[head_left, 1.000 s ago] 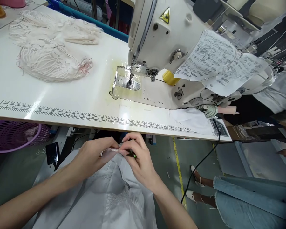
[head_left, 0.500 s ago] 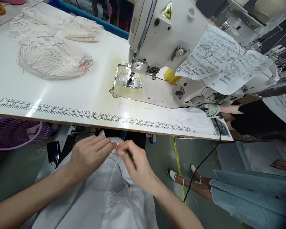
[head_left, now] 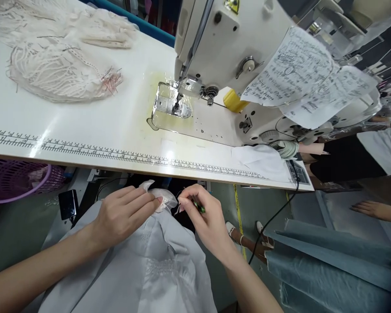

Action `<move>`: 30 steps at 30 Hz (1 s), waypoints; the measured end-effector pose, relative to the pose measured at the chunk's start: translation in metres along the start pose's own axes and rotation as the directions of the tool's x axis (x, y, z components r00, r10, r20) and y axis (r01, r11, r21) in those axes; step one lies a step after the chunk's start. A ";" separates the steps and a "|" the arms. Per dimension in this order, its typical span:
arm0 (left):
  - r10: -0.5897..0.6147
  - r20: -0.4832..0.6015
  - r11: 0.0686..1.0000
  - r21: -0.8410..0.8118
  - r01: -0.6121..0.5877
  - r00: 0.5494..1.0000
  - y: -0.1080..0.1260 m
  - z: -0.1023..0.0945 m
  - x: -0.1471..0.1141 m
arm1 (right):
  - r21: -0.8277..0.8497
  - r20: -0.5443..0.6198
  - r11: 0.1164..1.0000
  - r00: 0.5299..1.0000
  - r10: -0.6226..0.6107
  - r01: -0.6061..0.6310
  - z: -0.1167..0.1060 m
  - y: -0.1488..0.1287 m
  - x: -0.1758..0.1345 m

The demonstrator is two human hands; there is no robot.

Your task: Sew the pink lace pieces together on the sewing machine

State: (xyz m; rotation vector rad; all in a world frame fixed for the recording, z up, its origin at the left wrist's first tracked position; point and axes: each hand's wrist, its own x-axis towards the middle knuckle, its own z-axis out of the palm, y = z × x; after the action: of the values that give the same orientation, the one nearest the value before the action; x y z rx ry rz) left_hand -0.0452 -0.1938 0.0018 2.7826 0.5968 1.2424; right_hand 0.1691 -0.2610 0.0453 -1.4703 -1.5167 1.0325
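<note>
My left hand [head_left: 127,213] is closed on the upper edge of a white garment [head_left: 163,252], just below the table's front edge. Its thumb and fingers pinch a gauzy, dotted piece of fabric [head_left: 166,200] there. To the right, apart from that edge, my right hand [head_left: 205,217] has its thumb and forefinger pressed together on a thin whitish scrap [head_left: 178,210], perhaps thread or trim. Within its curled fingers sits a small green and black tool [head_left: 198,205], mostly hidden. The garment drapes downward over my lap.
A sewing machine [head_left: 221,56] stands on the white table [head_left: 117,117], which has a printed ruler along its front. White lacy pieces [head_left: 58,69] lie at left. Below are a purple basket [head_left: 16,182] and a phone-like black device [head_left: 68,204]. Another person's hand [head_left: 374,210] shows at right.
My right hand has moved right, away from my left hand, with a thin whitish scrap now visible at its fingertips. The left hand keeps its hold. The view has shifted slightly.
</note>
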 end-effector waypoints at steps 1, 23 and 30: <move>0.010 -0.007 1.000 0.002 -0.010 1.000 0.000 0.000 0.000 | -0.006 -0.006 1.000 1.000 0.008 -0.008 0.001 -0.001 0.001; -0.087 0.077 0.977 -0.187 0.100 0.993 0.002 0.003 0.004 | 0.512 0.276 0.842 0.961 0.026 -0.170 -0.003 0.003 0.012; -0.220 0.268 0.834 -0.447 0.323 0.938 0.005 -0.009 0.009 | 0.534 0.275 0.814 0.958 0.087 -0.227 0.006 0.009 0.019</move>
State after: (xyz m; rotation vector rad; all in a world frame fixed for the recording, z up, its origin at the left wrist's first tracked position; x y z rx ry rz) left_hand -0.0441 -0.1964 0.0154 2.2685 0.5492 0.8777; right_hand 0.1664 -0.2419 0.0352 -1.0823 -1.1035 1.6444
